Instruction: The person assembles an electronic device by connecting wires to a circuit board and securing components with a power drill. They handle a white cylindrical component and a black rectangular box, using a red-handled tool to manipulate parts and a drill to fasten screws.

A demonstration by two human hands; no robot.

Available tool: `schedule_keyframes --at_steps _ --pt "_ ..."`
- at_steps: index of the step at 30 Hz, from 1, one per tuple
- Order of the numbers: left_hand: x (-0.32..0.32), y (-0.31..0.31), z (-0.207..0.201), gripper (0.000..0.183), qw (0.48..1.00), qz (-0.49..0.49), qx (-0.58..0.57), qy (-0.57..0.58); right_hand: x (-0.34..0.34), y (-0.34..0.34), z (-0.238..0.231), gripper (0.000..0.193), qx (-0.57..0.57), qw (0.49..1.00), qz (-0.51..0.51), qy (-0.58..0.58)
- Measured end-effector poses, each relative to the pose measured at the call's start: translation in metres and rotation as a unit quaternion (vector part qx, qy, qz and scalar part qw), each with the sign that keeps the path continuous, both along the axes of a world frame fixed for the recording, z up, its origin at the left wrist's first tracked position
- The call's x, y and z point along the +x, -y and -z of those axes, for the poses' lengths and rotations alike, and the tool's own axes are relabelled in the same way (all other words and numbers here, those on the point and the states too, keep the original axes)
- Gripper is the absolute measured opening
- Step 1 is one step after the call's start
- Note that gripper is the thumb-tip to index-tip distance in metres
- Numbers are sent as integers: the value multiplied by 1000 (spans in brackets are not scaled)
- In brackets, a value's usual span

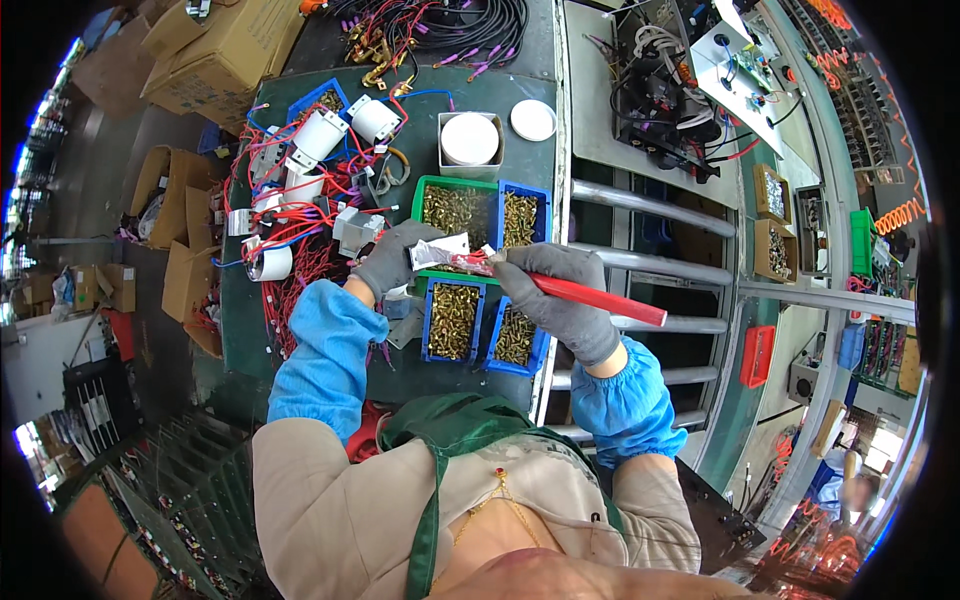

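My left hand (pixel 392 262), in a grey glove, is closed round the left end of a small white-and-silver piece (pixel 440 250) with red patches on it. My right hand (pixel 565 290), gloved too, grips a long red-handled tool (pixel 605 300). The tool's pale tip points left at the right end of the piece; whether they touch I cannot tell. Both hands are over a green bin (pixel 458 187) of small brass-coloured screws. Blue bins of similar screws (pixel 453 318) stand close by, one (pixel 523 215) beyond my right hand and another (pixel 514 338) nearer me.
White cylindrical parts (pixel 320 135) with tangled red wires (pixel 300 215) cover the table's left side. Beyond the bins are a white round tub (pixel 469 138), a white lid (pixel 533 120) and black cables (pixel 470 30). Metal rollers (pixel 655 262) lie to the right; cardboard boxes (pixel 215 60) at far left.
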State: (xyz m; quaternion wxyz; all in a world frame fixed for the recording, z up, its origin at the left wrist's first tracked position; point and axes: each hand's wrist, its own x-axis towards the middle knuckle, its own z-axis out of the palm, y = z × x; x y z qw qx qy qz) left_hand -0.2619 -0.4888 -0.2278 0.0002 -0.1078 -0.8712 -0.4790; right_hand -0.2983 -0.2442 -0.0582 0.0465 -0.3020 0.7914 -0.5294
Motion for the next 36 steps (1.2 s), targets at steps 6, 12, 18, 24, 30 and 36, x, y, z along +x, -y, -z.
schedule_keyframes --at_steps 6,12,18,24,30,36 --pt "0 0 -2 35 1000 8 -14 -7 2 -2 4 9 36 999 -3 -12" --pt "-2 3 5 35 999 15 -6 -31 -3 -19 14 8 111 990 62 -60" --pt "-5 4 -1 39 999 24 15 -16 9 -17 -7 16 -7 988 9 154" --pt "1 4 6 41 999 14 -2 -29 8 -13 15 12 50 998 50 -4" --pt "2 9 11 38 997 31 -23 -65 -10 -41 19 14 -6 991 116 72" --pt "4 5 4 29 998 19 -10 -58 -64 -40 33 27 -147 951 56 266"
